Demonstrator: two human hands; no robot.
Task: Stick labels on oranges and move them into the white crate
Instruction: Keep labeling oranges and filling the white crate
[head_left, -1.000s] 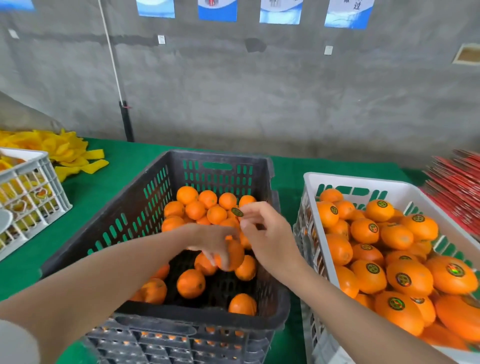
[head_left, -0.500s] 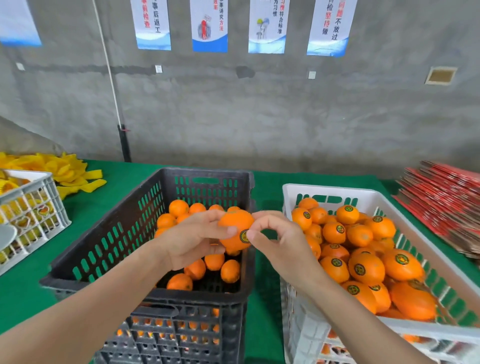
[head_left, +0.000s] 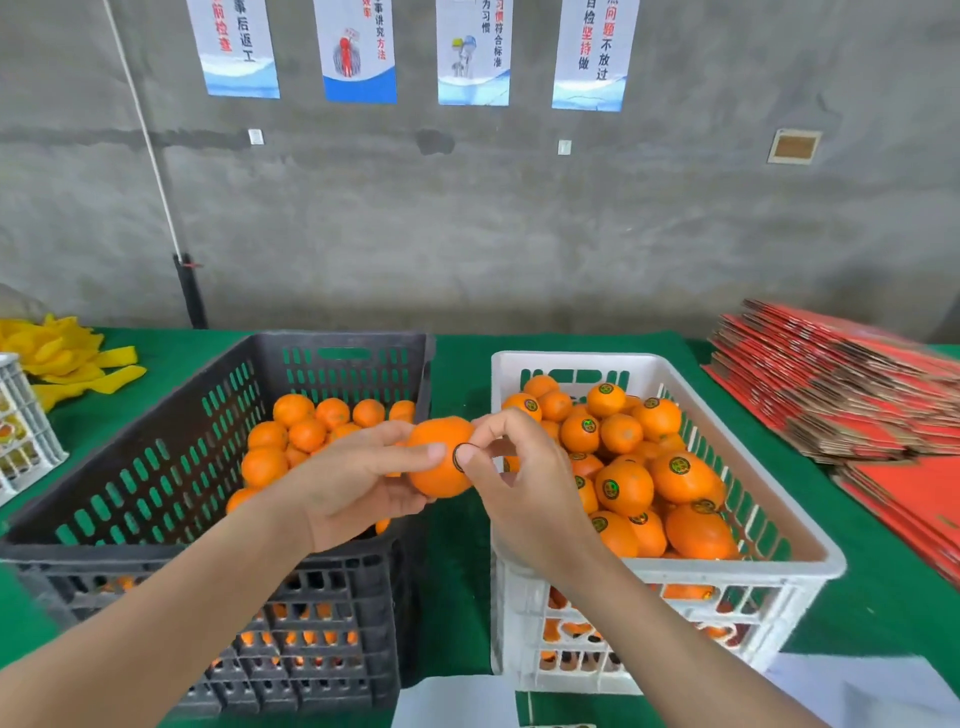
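A person's two bare arms reach in from the bottom of the frame over a green worktop (head_left: 457, 374). At the centre, raised above the gap between two crates, the left hand (head_left: 358, 483) grips one orange (head_left: 439, 457), fingers curled behind it and thumb laid across its front, so the fruit is steady and its right side is bare. The right hand (head_left: 524, 493) meets that side: its thumb presses a small round dark label (head_left: 457, 457) onto the peel, forefinger arched to the top of the fruit, the other fingers loosely bent. The label looks stuck or nearly so.

The orange is slightly oval. Its long axis seems to run close to upright, and the labelled face points to the right of the frame, toward the white crate (head_left: 810, 551).

That crate, at lower right, is heaped with labelled oranges (head_left: 623, 486), so the fruit has only a short way to go. The black crate (head_left: 156, 431), at lower left, holds plain oranges (head_left: 291, 431) waiting their turn. Flat red cartons (head_left: 831, 384) are stacked at the right edge.
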